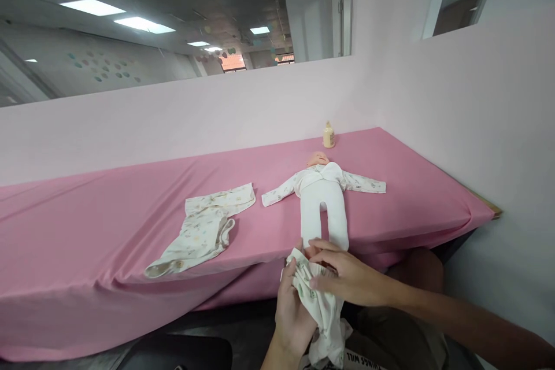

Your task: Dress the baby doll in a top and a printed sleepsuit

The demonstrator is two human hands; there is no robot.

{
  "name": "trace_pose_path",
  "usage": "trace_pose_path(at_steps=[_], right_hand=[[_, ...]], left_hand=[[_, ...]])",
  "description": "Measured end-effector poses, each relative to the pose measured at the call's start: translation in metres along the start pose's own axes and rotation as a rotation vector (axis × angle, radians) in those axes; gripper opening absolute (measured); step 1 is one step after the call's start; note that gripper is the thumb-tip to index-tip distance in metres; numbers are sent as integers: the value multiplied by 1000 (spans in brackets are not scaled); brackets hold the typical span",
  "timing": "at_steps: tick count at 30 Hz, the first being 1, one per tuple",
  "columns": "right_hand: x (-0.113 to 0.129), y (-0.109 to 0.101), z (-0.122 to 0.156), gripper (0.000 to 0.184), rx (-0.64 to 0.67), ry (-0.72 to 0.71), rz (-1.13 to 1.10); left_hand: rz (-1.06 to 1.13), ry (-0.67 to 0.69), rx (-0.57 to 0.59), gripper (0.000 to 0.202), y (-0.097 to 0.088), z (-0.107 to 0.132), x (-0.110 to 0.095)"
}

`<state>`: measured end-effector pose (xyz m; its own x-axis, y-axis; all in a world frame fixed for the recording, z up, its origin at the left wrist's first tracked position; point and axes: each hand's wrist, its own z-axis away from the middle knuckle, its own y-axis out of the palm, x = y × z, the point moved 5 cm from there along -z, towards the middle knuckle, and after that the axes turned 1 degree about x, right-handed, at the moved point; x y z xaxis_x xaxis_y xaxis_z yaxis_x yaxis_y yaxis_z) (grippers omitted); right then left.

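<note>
A baby doll (323, 193) in a white printed top and white leggings lies on its back on the pink-covered table (108, 225), arms spread, feet at the front edge. Just below the doll's feet, both my hands hold a bunched pair of small white printed trousers (323, 315). My left hand (292, 312) grips the cloth from the left, fingers curled into it. My right hand (349, 277) lies over the top of the waistband, fingers pressed on the fabric. The rest of the garment hangs down below the table edge.
A second printed baby garment (203, 228) lies flat on the table left of the doll. A small cream bottle (328, 135) stands by the pink wall behind the doll's head. A wall closes the table's right end.
</note>
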<state>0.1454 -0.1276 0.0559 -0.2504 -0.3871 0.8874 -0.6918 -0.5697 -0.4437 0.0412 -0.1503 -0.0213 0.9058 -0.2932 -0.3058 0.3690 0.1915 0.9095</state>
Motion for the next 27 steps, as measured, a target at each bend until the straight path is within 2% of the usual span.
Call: trace_pose_path(at_steps=[4,7,10,14,16,19,22,27], right_hand=[[-6,22,1,62,-38,67,174],[-14,35,-3,68,-70,73,289],[-17,36,-6,62,-148,73,316],[-16,22,-6,57,-251,111,214],[-13,14,-5,52,-270,105,112],[-11,5,-3,36,-291,83,-24],[-14,2,-1,23,-332,88,-50],[-25,0,-5,16,-376,119,-111]], left_hand=[[28,41,-101,24,1,1,4],[42,70,-110,24,0,3,4],[0,75,-43,24,-1,4,2],[-83,137,18,26,1,7,0],[-131,133,9,29,3,9,1],[-209,84,-4,35,8,13,4],[-271,68,36,36,14,18,5],[-358,120,99,40,17,22,5]])
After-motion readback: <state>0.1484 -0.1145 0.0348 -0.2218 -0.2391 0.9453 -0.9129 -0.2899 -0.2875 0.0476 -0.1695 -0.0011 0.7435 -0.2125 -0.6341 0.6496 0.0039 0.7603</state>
